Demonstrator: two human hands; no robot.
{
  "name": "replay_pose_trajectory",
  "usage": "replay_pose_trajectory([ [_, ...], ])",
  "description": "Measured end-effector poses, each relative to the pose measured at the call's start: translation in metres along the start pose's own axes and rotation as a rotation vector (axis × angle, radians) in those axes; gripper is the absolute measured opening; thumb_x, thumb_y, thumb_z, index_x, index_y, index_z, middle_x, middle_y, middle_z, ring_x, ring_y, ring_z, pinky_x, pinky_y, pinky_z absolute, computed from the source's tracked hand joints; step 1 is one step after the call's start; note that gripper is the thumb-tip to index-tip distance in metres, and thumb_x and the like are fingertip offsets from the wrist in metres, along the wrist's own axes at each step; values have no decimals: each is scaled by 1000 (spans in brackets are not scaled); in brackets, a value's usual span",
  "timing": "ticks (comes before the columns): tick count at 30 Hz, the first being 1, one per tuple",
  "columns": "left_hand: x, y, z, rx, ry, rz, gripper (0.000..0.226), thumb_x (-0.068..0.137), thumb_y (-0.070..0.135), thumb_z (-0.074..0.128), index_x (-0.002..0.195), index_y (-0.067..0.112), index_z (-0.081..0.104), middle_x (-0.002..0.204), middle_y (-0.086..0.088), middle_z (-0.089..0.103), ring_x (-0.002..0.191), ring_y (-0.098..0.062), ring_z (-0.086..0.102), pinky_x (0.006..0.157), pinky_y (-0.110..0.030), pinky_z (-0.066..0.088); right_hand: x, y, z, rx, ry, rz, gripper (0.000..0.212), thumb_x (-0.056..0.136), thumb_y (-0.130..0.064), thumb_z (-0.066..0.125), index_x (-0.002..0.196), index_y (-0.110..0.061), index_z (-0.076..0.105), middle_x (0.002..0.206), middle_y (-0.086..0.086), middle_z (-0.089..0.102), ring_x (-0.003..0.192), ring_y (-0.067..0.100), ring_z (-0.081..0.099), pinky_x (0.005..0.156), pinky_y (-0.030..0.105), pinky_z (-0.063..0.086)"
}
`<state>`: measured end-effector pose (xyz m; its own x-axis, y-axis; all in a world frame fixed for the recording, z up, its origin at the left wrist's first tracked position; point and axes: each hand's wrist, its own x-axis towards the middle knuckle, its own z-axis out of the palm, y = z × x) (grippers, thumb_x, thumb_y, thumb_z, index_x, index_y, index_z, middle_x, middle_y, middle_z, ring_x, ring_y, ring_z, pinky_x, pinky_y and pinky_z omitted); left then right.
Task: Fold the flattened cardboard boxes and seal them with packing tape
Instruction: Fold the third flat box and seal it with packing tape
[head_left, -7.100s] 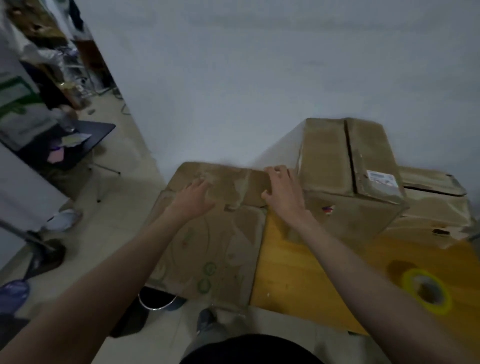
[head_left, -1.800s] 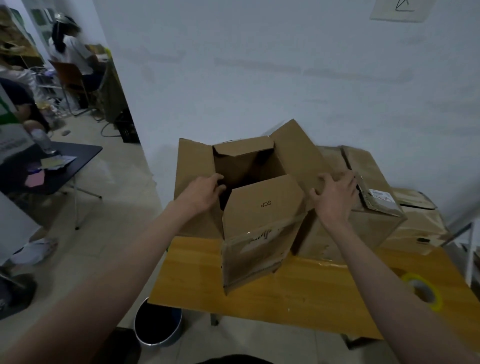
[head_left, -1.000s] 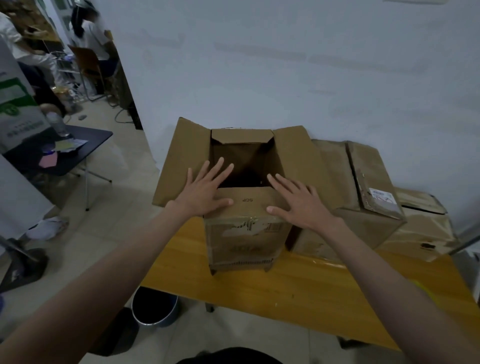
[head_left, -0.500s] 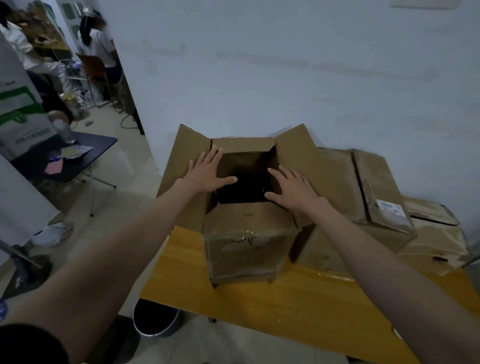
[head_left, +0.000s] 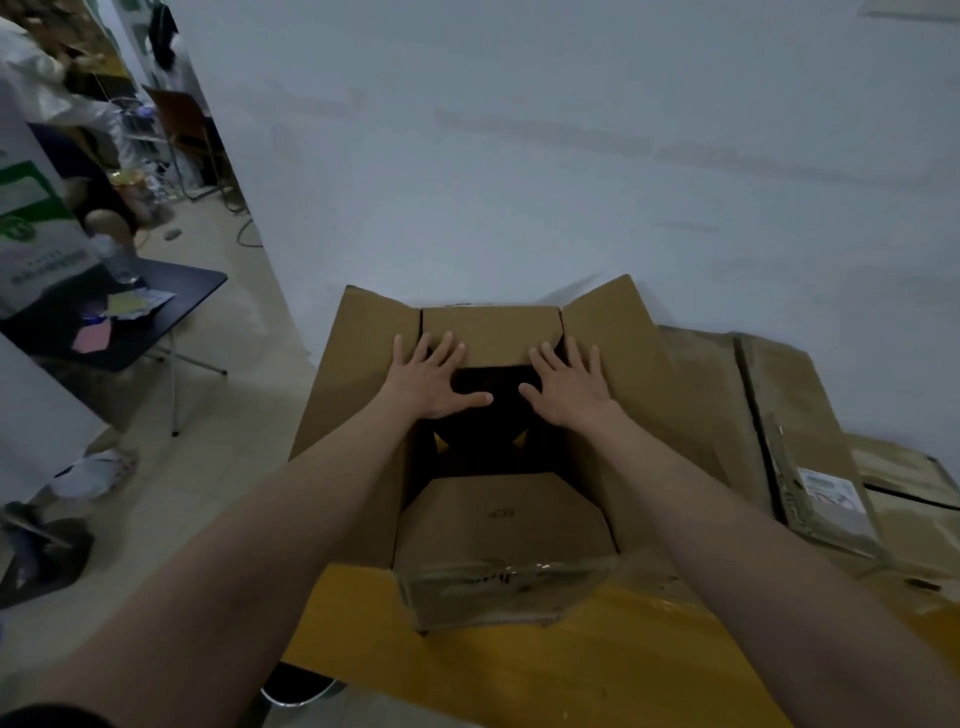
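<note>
**Open box on desk, both hands flat on far flap**

The brown cardboard box (head_left: 493, 540) stands upright at the near left edge of the yellow wooden desk (head_left: 597, 670), its top open and its interior dark. The near flap (head_left: 501, 514) is folded inward over the opening; the left flap (head_left: 358, 374) and the right flap (head_left: 623, 364) stand outward. The far flap (head_left: 491, 335) tilts inward over the opening.

The left hand (head_left: 434, 382) and the right hand (head_left: 569, 387) reach across the open top. Each grip is apart: fingers straight and spread, fingertips lying on the far flap, thumbs pointing toward each other above the dark interior. Neither hand clasps anything.

Just to the right of the box, a closed brown cardboard carton (head_left: 769, 431) with a white label (head_left: 831, 493) rests on the desk. A dark small table (head_left: 119, 322) with papers stands on the floor to the left, well apart from the desk.
</note>
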<state>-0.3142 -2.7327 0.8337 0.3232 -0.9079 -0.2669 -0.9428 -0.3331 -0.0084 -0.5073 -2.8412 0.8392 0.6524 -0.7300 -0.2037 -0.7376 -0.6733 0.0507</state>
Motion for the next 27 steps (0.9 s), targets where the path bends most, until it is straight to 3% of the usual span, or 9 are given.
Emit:
replay_pose_trajectory([
  [5,1,-5,2,81,-27,25,119,67,100,15,159,27,-6,166,3,-14,153,-26,-12,117,-63,-13,0,3,2,-39,-37,-12,66,104,-55,23,160,-25,7,168,2,3,152,35,-11,119,58,-11],
  [9,-3,-8,-7,38,-27,71,128,59,105,15,158,28,-9,166,4,-15,153,-27,-11,115,-61,-15,-21,17,-19,61,79,-34,62,105,-44,35,159,-29,10,167,3,4,153,34,-9,122,55,-7],
  [13,-8,-10,-11,13,-1,122,132,51,108,9,158,32,-8,166,5,-12,154,-26,-8,115,-62,-14,-60,47,-38,190,183,153,67,101,-26,46,159,-28,12,167,8,-3,152,37,-5,121,60,3],
  [16,-14,-10,-13,27,-13,129,133,50,108,7,158,32,-7,167,4,-7,154,-27,-3,116,-63,-12,-89,70,-42,423,177,281,72,100,-21,50,158,-19,8,163,14,17,144,39,28,116,55,29],
  [19,-20,-9,-16,32,-31,120,127,56,105,9,158,31,-7,167,3,-2,154,-27,0,117,-63,-11,-109,80,-44,634,156,237,61,98,-16,54,152,-10,26,142,12,48,126,30,52,97,32,43],
  [21,-23,-8,-19,27,-43,113,123,61,103,12,158,31,-7,167,3,1,154,-27,2,118,-62,-11,-118,75,-50,832,172,167,58,100,-28,55,151,-17,32,145,5,48,132,25,48,96,28,41],
  [24,-25,-8,-20,27,-49,107,117,66,100,15,158,31,-6,167,1,5,154,-27,3,118,-61,-12,-122,52,-61,1097,148,103,77,91,-71,43,156,-37,20,161,-9,26,146,17,30,115,43,32],
  [27,-25,-10,-21,23,-60,100,112,70,98,16,158,32,-5,167,2,7,154,-26,3,117,-60,-13,-112,23,-61,1042,86,-45,79,88,-82,23,155,-42,19,163,-12,25,148,17,28,121,50,21],
])
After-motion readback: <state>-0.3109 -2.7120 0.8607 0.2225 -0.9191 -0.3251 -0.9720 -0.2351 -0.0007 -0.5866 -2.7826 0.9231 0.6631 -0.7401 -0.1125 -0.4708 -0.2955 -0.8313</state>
